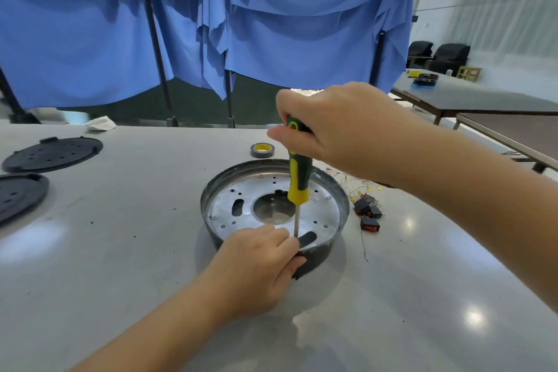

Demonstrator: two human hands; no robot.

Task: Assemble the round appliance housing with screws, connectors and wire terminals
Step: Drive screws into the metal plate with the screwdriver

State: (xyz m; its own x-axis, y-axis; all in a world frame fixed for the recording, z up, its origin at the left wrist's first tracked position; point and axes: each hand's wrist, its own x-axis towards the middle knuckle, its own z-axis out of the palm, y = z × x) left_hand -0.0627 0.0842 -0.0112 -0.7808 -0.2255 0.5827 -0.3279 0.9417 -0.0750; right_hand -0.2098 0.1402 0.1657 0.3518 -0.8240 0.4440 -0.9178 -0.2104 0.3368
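Blue cloth hangs across the back, and the grey table (105, 266) up front has the round housing (273, 208) sitting about in the middle w/ its open side up, silver plate inside showing.

Right hand (341, 133) is wrapped round the top of a yellow/green screwdriver (299, 181), held upright, tip down on the plate near the front rim. Left hand (256, 263) grips the near rim, thumb outside on the black wall, fingertips pressed together right at the tip – prob steadying a screw, but can't tell, it's too small to see.

Progress imo: early-ish. A few small screw heads seem to sit round the plate edge, and lots of holes look empty. Red rocker switches (370, 214) w/ thin wires and terminals lie just right of the housing, not hooked up – so the connector/terminal part looks untouched. Two black perforated covers (54, 154) sit well off to the left, tape roll (262, 150) behind the housing.
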